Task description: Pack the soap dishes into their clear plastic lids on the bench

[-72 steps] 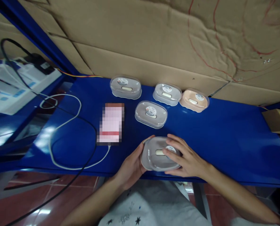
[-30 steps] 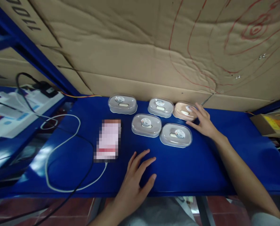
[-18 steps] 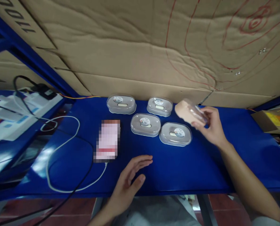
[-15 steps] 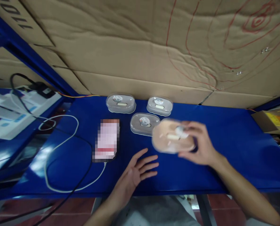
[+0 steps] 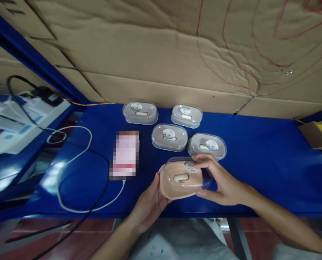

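Just above the blue table, both hands hold a beige oval plastic box [image 5: 168,184] with a clear lid [image 5: 206,177]. My left hand [image 5: 151,202] grips the box's left end, thumb on the side and fingers partly hidden underneath. Thumb and fingers of my right hand [image 5: 223,182] are closed on the lid from the right. The lid sits shifted rightward from the box, and blue shows through its right end. A round sticker and a pale oblong piece show on top. Behind stand several similar grey boxes with clear lids, the nearest grey box [image 5: 219,150] right behind my right hand.
A phone with a blurred screen [image 5: 125,155] lies left of the hands, a white cable [image 5: 87,209] plugged into its lower end. White power strips [image 5: 28,126] are at far left. Cardboard [image 5: 150,54] rises behind the table, and an open carton [image 5: 316,135] is at right.
My right hand has brought the beige box left and nearer. My left hand, open before, has closed on its left end. The grey box behind it is now uncovered. The view has shifted slightly.
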`<action>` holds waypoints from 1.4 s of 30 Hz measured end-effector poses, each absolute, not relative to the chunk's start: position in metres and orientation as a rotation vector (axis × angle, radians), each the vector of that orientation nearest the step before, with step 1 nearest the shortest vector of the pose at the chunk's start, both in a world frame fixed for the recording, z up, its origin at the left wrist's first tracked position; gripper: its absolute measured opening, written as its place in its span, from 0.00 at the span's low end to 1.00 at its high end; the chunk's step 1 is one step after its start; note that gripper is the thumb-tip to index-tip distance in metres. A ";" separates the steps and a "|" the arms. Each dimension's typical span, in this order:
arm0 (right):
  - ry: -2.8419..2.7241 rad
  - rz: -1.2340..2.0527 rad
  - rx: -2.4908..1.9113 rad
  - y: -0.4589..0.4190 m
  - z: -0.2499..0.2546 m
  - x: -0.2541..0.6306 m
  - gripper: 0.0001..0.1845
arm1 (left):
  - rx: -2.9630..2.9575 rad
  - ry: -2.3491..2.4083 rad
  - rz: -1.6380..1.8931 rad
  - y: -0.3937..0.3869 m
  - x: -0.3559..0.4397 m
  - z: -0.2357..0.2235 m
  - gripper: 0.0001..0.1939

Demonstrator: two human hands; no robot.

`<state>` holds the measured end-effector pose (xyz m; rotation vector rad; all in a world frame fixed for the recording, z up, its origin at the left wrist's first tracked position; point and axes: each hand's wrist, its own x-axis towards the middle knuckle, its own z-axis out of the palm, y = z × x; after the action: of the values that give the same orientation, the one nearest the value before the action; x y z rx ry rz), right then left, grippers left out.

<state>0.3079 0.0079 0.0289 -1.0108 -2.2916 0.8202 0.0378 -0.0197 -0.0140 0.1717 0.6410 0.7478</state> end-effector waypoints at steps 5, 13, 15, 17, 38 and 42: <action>-2.383 0.622 -1.227 0.020 0.033 0.333 0.29 | 0.178 0.745 0.639 -0.024 0.032 -0.018 0.29; -2.493 0.310 -1.496 0.042 0.020 0.361 0.30 | 0.257 0.778 0.663 -0.028 0.030 -0.019 0.35; -2.499 0.222 -1.515 0.043 0.019 0.362 0.30 | 0.268 0.794 0.700 -0.026 0.032 -0.015 0.36; -2.509 0.174 -1.499 0.041 0.022 0.360 0.32 | 0.283 0.800 0.707 -0.024 0.032 -0.011 0.37; -2.457 1.174 -0.662 0.015 0.028 0.312 0.36 | 1.004 0.911 0.861 -0.046 0.029 -0.033 0.62; -2.447 1.078 -0.795 0.019 0.029 0.320 0.31 | 1.426 1.146 0.684 -0.035 0.013 -0.021 0.50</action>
<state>0.3202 0.0190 0.0291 -0.7945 -2.4469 1.0782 0.0130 -0.0354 -0.0211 1.4258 1.1464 0.6843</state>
